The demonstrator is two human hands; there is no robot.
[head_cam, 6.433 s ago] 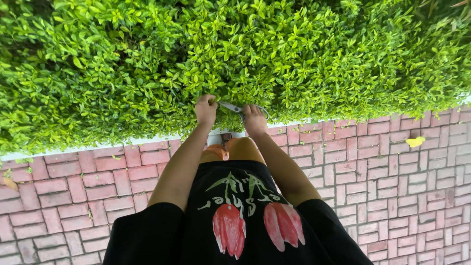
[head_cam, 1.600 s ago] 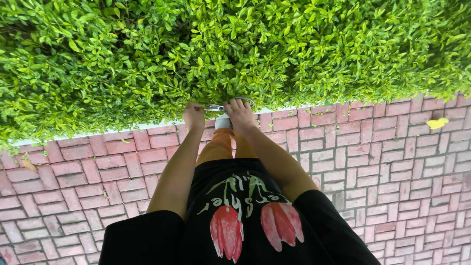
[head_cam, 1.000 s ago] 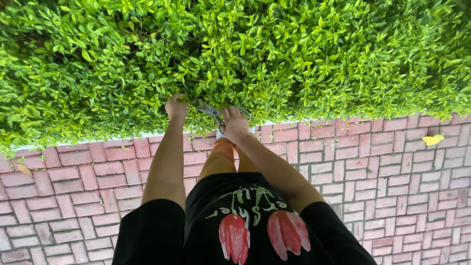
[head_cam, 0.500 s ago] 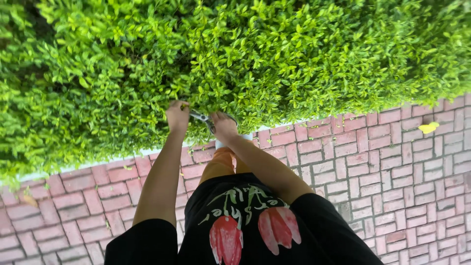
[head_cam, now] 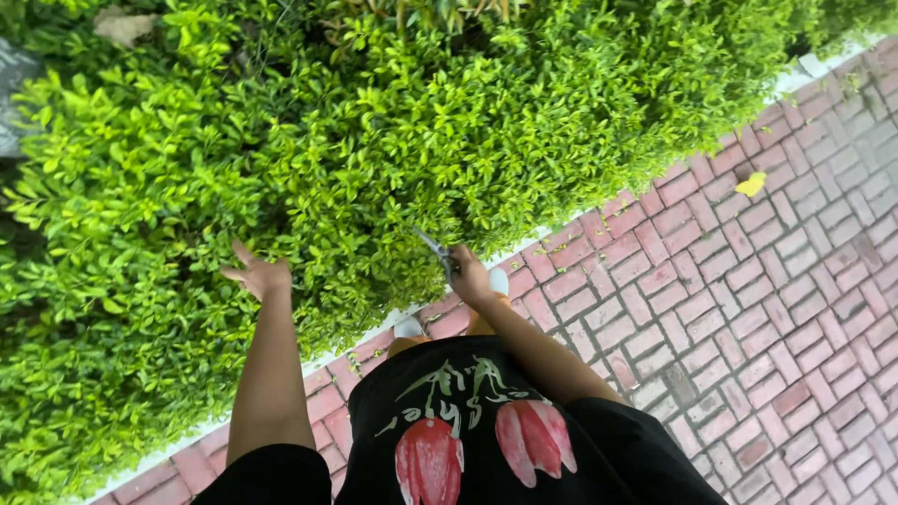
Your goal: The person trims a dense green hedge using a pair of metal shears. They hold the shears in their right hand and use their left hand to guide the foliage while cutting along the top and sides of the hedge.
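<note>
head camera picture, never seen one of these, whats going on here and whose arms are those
The camera sits on a person's head and looks straight down, so the two bare arms coming up from the bottom are the wearer's own. The black shirt with red tulips is their chest seen from above.

They stand on a red brick path beside a low green hedge.

The right hand is closed around a pair of scissors, whose blades point into the leaves. The left hand is open with fingers spread, at the hedge's surface, and holds nothing.

A single yellow leaf lies on the bricks at the upper right. White shoe tips show near the hedge's edge.
</note>
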